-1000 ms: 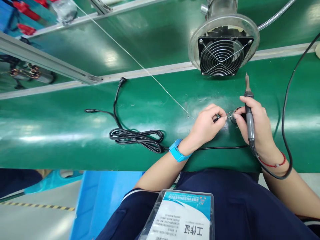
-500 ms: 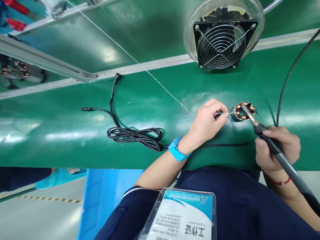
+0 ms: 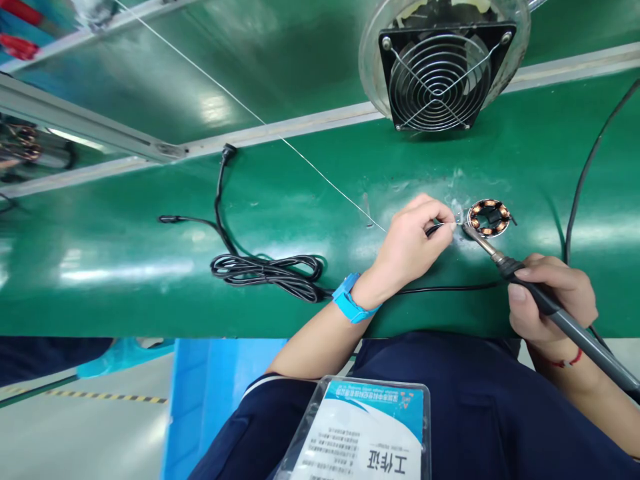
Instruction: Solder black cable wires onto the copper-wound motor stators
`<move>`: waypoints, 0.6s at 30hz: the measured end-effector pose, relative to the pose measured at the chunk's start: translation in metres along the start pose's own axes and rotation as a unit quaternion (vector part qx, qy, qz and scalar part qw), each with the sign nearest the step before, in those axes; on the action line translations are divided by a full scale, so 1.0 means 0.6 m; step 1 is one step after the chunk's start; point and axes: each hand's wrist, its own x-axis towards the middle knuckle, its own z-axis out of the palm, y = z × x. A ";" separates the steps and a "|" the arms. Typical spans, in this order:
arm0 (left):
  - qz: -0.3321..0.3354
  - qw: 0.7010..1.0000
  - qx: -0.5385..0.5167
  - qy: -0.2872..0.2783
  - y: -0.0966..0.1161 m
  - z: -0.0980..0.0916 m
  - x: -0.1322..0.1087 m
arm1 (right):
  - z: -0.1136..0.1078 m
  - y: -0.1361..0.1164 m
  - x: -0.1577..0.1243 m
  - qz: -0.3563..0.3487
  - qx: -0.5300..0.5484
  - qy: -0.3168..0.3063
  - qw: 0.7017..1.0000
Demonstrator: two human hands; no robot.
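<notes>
My left hand [image 3: 417, 233] is closed in a pinch on a thin, pale solder wire [image 3: 320, 172] that runs down from the upper left. A short black lead also shows at its fingers. Just right of the fingertips sits a round motor stator [image 3: 489, 218] with copper coils, on the green bench. My right hand [image 3: 555, 293] grips a soldering iron [image 3: 543, 293] by its dark handle. The iron's tip is at the stator's left edge, close to my left fingertips, and faint smoke rises there. Whether tip and wire touch is too small to tell.
A fan with a wire guard [image 3: 437, 90] stands behind the stator. A bundled black power cord [image 3: 270, 270] lies left on the green bench [image 3: 125, 233]. Another black cable [image 3: 583, 167] curves at the right. A blue bin [image 3: 210, 400] is below the bench edge.
The soldering iron's tip has moved left, from over the stator's coils to its left edge by my left fingertips. Smoke now shows there. My left hand keeps its pinch; the view has shifted slightly.
</notes>
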 end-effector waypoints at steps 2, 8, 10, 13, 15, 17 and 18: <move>0.001 1.000 -0.003 0.001 0.000 0.000 0.000 | 0.000 0.000 0.000 -0.003 -0.003 0.004 1.000; -0.002 1.000 -0.006 0.003 -0.001 0.001 0.000 | 0.000 -0.001 0.005 -0.014 0.003 -0.005 1.000; -0.011 1.000 -0.001 -0.001 -0.001 0.001 0.000 | 0.000 -0.001 0.006 -0.012 -0.002 0.004 1.000; -0.017 1.000 0.003 -0.004 0.000 0.000 0.001 | 0.001 0.001 0.004 -0.001 -0.035 0.016 0.999; -0.015 1.000 0.001 -0.004 -0.001 0.000 0.000 | 0.004 0.001 0.001 0.011 -0.072 0.017 0.997; -0.011 1.000 0.000 -0.001 -0.001 0.000 0.000 | 0.007 0.001 0.001 0.033 -0.100 0.002 0.994; -0.009 1.000 -0.001 0.000 -0.002 0.001 0.001 | 0.009 0.000 0.003 0.043 -0.109 -0.007 0.993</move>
